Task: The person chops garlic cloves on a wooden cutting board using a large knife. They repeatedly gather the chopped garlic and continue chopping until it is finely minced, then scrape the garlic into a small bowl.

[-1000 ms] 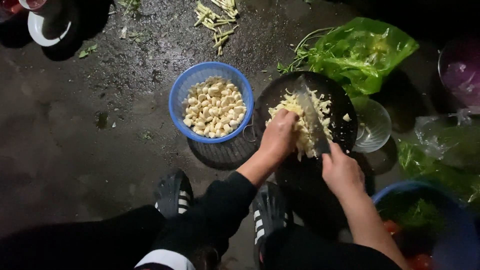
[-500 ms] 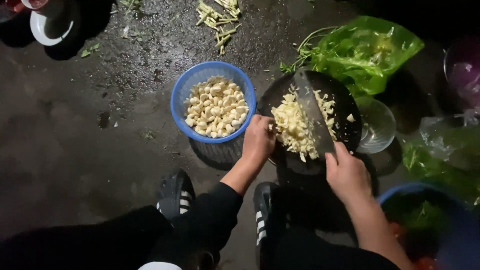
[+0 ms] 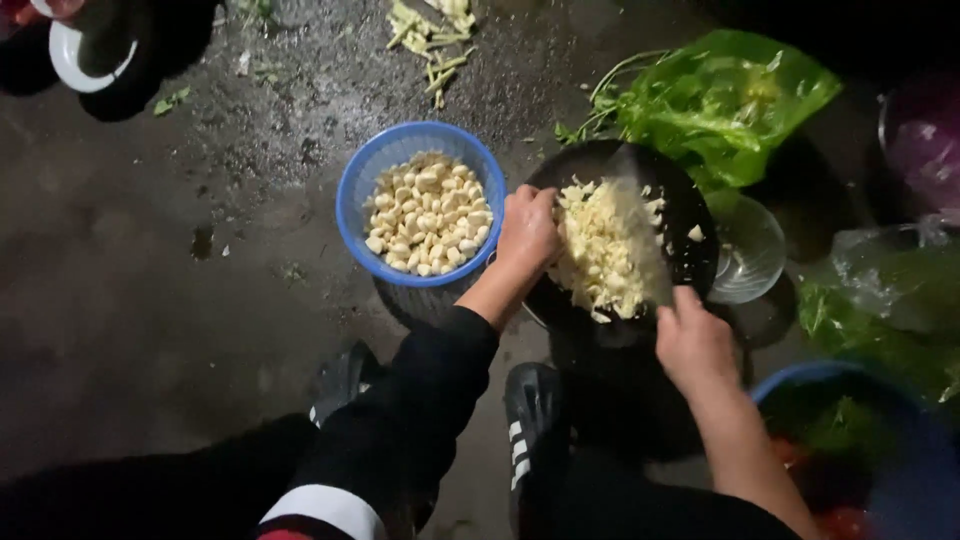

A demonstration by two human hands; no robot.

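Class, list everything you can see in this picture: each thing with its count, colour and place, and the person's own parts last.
Basket: one, blue, centre, on the ground, holding pale peeled cloves.
Chopping board: one, dark, round, right of the basket.
Chopped pile: one, pale yellow, on the board.
Knife: one, blurred blade, over the pile.
Glass bowl: one, clear, right of the board.
Bag of greens: one, green, top right.
Stem scraps: several, pale green, top.
Shoes: two, black, striped, bottom.
Left hand: at the pile's left edge.
Right hand: grips the knife handle.
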